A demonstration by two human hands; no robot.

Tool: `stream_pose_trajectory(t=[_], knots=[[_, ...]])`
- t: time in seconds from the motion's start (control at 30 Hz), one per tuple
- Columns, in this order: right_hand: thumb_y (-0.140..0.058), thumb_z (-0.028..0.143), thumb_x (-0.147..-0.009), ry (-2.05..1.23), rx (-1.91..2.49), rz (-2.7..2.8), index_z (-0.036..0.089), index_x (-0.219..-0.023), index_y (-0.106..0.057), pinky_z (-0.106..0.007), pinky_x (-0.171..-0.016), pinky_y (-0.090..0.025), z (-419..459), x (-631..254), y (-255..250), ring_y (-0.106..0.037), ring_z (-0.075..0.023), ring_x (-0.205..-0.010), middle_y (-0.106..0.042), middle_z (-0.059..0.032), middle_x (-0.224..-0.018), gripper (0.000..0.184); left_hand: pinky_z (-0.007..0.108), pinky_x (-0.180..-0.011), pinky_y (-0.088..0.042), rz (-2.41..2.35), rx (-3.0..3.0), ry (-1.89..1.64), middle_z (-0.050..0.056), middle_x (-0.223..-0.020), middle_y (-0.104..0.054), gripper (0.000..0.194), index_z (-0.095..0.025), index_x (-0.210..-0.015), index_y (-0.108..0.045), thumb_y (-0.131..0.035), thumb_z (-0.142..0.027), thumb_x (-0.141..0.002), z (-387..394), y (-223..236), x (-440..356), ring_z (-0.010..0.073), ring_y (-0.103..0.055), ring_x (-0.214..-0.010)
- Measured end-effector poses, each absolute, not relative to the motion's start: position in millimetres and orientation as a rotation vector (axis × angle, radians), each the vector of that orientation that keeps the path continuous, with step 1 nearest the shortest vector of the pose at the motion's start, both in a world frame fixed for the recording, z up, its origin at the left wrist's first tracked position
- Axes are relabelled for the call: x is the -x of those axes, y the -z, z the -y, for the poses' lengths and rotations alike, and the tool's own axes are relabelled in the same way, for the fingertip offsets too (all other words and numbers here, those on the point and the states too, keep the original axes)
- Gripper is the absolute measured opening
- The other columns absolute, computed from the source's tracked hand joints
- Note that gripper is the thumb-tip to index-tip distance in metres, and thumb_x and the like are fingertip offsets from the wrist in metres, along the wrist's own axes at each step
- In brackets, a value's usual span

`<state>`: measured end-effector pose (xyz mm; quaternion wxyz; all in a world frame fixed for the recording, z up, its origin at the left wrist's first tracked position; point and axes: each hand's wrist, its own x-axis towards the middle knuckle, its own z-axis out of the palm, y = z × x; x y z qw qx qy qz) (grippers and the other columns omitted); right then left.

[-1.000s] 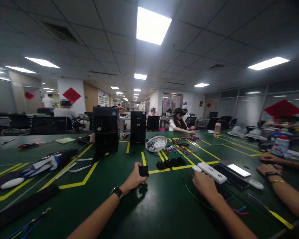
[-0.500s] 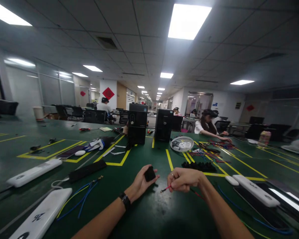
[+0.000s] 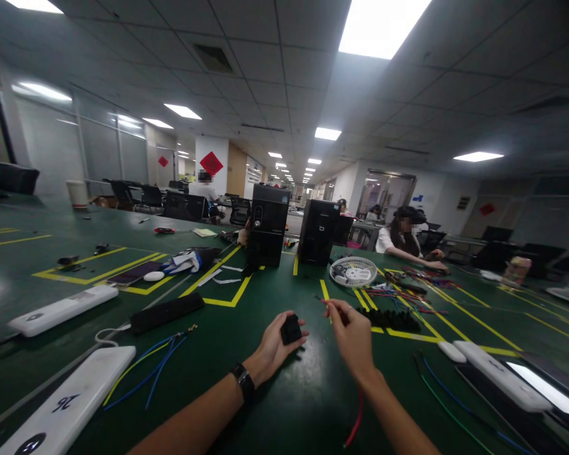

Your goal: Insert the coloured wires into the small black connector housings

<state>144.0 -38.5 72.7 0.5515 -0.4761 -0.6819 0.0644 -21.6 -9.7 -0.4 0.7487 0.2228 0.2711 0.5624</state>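
My left hand (image 3: 275, 344), with a dark watch on its wrist, holds a small black block (image 3: 291, 329) between thumb and fingers above the green table. What the block is exactly I cannot make out. To its right, my right hand (image 3: 351, 332) pinches a red wire (image 3: 355, 422) near one end. A thin dark tip of the wire sticks out to the left of the fingertips, apart from the block. The wire's other end hangs below the wrist.
Blue and yellow wires (image 3: 164, 360) lie left, beside white power banks (image 3: 76, 404). A white basket (image 3: 353, 272), black parts (image 3: 393, 319) and loose wires (image 3: 422, 287) sit ahead right. Two black computer towers (image 3: 269, 227) stand at the back. A co-worker (image 3: 403, 237) sits at right.
My right hand has turned upward, and the red wire's tip has swung up and away from me. The left hand still holds the black block. My view has tilted slightly.
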Motion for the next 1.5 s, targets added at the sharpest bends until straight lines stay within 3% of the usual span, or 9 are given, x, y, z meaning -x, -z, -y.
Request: stream_pose_trajectory(t=[0.17, 0.3, 0.43, 0.8, 1.13, 1.33, 1.5], knots=[[-0.052, 0.030, -0.087, 0.193, 1.014, 1.604, 0.018, -0.100, -0.067, -0.027, -0.068, -0.048, 50.3, -153.9, -85.5, -0.062, -0.0168, -0.072, -0.069, -0.0063, -0.086, 0.023, 0.039, -0.077, -0.051, -0.591, -0.448, -1.263, 0.014, -0.097, -0.065, 0.024, -0.018, -0.109, -0.047, -0.048, -0.032, -0.089, 6.6, 0.9, 22.2, 0.0234, -0.068, -0.079], [-0.047, 0.028, -0.089, -0.045, 1.140, 1.967, 0.019, -0.098, -0.067, -0.026, -0.065, -0.046, 48.7, -128.4, -52.4, -0.062, -0.0164, -0.065, -0.070, -0.0064, -0.082, 0.024, 0.038, -0.077, -0.051, -0.542, -0.474, -1.341, 0.011, -0.094, -0.065, 0.022, -0.018, -0.107, -0.050, -0.048, -0.030, -0.089, 7.8, -0.9, 22.0, 0.0212, -0.066, -0.080], [-0.044, 0.029, -0.090, -0.187, 1.228, 1.968, 0.018, -0.090, -0.066, -0.025, -0.062, -0.044, 43.8, -109.5, -26.4, -0.061, -0.0166, -0.062, -0.069, -0.0052, -0.074, 0.024, 0.037, -0.078, -0.050, -0.526, -0.521, -1.355, 0.010, -0.095, -0.064, 0.022, -0.019, -0.107, -0.052, -0.048, -0.029, -0.088, 14.0, -6.0, 20.7, 0.0206, -0.064, -0.083], [-0.045, 0.026, -0.089, -0.246, 1.260, 1.988, 0.017, -0.090, -0.065, -0.023, -0.058, -0.042, 43.5, -108.6, -25.2, -0.063, -0.0161, -0.062, -0.070, -0.0048, -0.077, 0.022, 0.035, -0.075, -0.049, -0.455, -0.561, -1.355, 0.011, -0.099, -0.063, 0.023, -0.019, -0.109, -0.050, -0.047, -0.031, -0.089, 15.2, -1.1, 15.2, 0.0214, -0.064, -0.083], [-0.042, 0.027, -0.091, -0.310, 1.235, 2.003, 0.017, -0.089, -0.065, -0.023, -0.055, -0.040, 47.1, -106.3, -26.7, -0.062, -0.0161, -0.061, -0.069, -0.0049, -0.072, 0.025, 0.034, -0.100, -0.037, -0.701, -0.968, -1.440, 0.008, -0.133, -0.051, 0.033, -0.025, -0.117, -0.056, -0.058, -0.033, -0.084, 23.3, -9.8, 27.4, 0.0235, -0.044, -0.124], [-0.043, 0.023, -0.090, -0.277, 1.219, 2.036, 0.017, -0.081, -0.064, -0.023, -0.056, -0.037, 50.2, -104.5, -27.4, -0.061, -0.0146, -0.059, -0.067, -0.0044, -0.070, 0.024, 0.036, -0.102, -0.034, -0.738, -1.064, -1.520, 0.011, -0.127, -0.056, 0.040, -0.022, -0.115, -0.055, -0.067, -0.020, -0.076, 19.8, -6.1, 25.5, 0.0234, -0.052, -0.116], [-0.043, 0.021, -0.090, -0.240, 1.273, 2.093, 0.017, -0.083, -0.065, -0.022, -0.057, -0.035, 55.8, -103.5, -37.0, -0.061, -0.0143, -0.062, -0.068, -0.0041, -0.071, 0.024, 0.037, -0.101, -0.036, -0.819, -1.192, -1.522, 0.009, -0.122, -0.057, 0.043, -0.023, -0.118, -0.054, -0.066, -0.019, -0.077, 20.6, -8.7, 26.9, 0.0227, -0.056, -0.108]])
